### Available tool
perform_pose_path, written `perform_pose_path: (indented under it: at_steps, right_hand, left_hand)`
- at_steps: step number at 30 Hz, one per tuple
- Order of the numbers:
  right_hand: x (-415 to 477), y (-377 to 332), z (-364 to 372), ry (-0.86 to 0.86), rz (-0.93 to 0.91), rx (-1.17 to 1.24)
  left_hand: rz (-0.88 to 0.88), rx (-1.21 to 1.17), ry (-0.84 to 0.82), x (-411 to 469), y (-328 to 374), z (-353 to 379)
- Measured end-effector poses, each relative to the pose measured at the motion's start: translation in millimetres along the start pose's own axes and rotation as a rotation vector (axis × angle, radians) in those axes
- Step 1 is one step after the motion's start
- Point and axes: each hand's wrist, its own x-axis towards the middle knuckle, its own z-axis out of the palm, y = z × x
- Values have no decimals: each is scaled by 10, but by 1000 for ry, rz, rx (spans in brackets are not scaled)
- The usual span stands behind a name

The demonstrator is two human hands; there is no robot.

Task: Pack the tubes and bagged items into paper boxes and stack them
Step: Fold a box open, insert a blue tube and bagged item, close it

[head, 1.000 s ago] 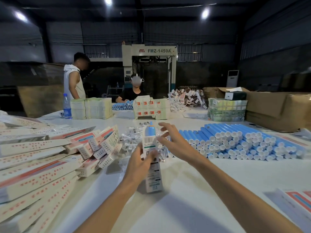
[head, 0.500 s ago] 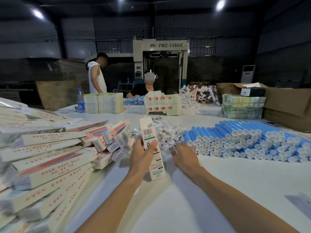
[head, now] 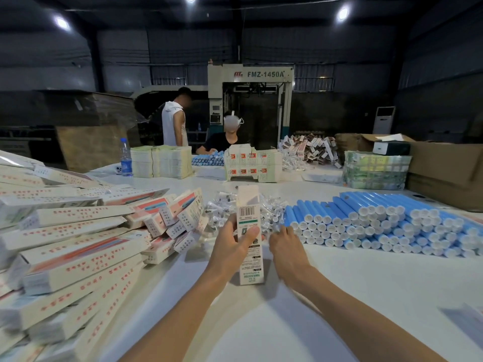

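My left hand [head: 231,250] grips a white paper box [head: 249,212] upright on the white table [head: 339,283], its top flap open. To its right, my right hand [head: 286,244] reaches into the pile of small clear bagged items [head: 219,207] behind the box. Its fingers curl down onto a bag at the pile's near edge. Several rows of blue tubes [head: 379,220] with white caps lie stacked at the right. A heap of packed long boxes [head: 78,244] with red print fills the left side.
Across the table are a standing person [head: 173,124] and a seated person [head: 224,137], with stacks of flat cartons [head: 162,162] and a water bottle [head: 126,158]. Green-printed bundles [head: 376,169] and a large cardboard box [head: 444,173] stand at the far right.
My right hand left the top of the box, where a blue tube was going in, and dropped to the bagged pile. The tube no longer shows above the box. My left hand keeps its hold.
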Motion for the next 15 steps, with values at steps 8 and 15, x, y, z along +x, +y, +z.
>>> perform_pose_path:
  at_steps: [8, 15]
  right_hand:
    - [-289, 292, -53, -53, -81, 288]
    - [-263, 642, -237, -118, 196, 927]
  left_hand:
    - [0, -17, -28, -9, 7, 14]
    - [-21, -19, -45, -43, 58, 3]
